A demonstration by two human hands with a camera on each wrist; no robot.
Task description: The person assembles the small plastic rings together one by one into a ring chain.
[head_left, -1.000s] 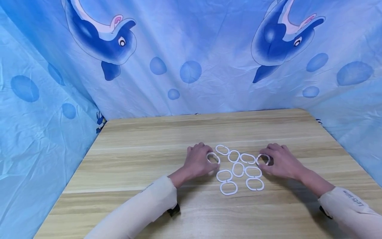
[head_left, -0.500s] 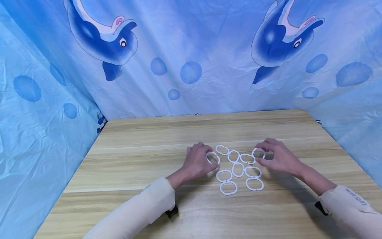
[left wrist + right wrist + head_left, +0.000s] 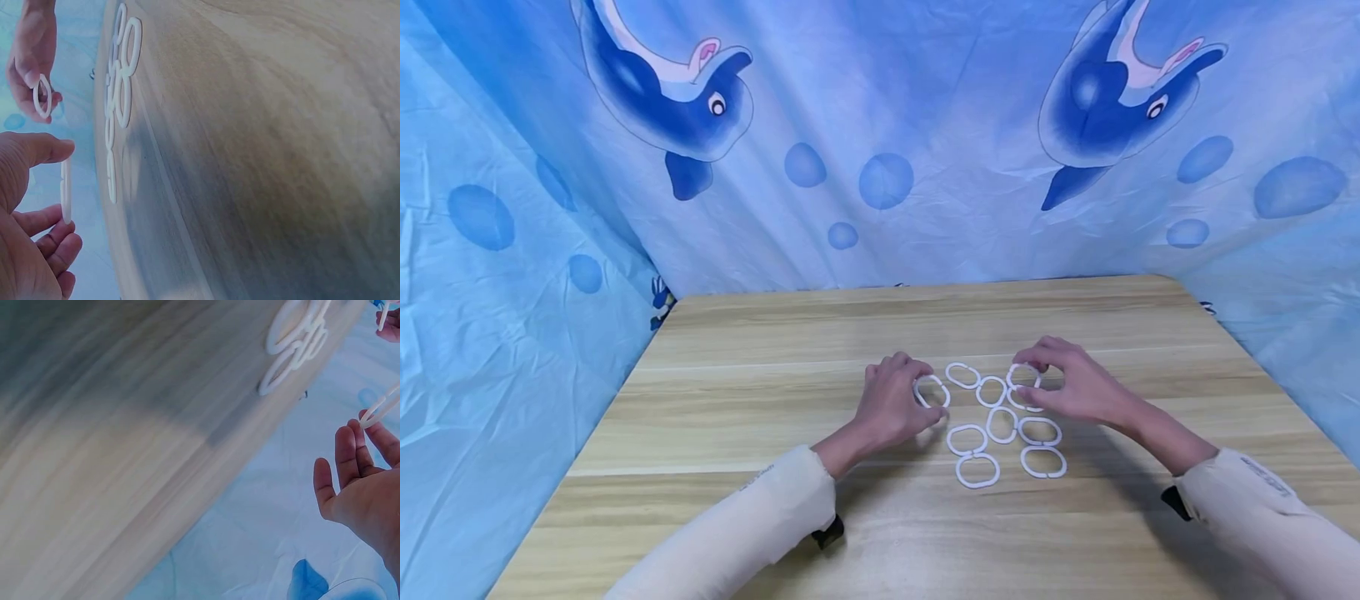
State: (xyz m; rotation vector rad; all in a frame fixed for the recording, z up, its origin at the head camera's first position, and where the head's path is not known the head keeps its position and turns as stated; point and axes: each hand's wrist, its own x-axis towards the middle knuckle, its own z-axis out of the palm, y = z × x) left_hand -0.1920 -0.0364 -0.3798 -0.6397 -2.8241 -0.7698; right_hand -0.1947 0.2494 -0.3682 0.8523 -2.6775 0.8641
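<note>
We cannot see the whole of one link (image 3: pixel 1022 407) on the worktop (image 3: pixel 917 550): in the head view, the right-hand link (image 3: pixel 35 98) and the right hand (image 3: pixel 1078 383) that pinches it cover part of its outline. The right wrist view cuts off that held link and part of the hand at the edge. We see the left hand (image 3: pixel 887 404) clamped on the left-hand link (image 3: pixel 66 190), between thumb and fingertips; the left wrist view shows this link nearly edge-on (a small notch is just visible in its side). Both held links are apart from the worktop, the left one just beside the flat cluster of white links (image 3: pixel 1017 428), the right one over its end.

Lettering on the right sleeve (image 3: pixel 1247 517) is too blurred for us to read, and the dark object (image 3: pixel 829 533) under the left sleeve (image 3: pixel 737 525) is partly hidden.

The links look smooth and plastic, rounded ovals; the worktop is wood-grained, and the blue backdrop (image 3: pixel 850 92) wrinkled.
</note>
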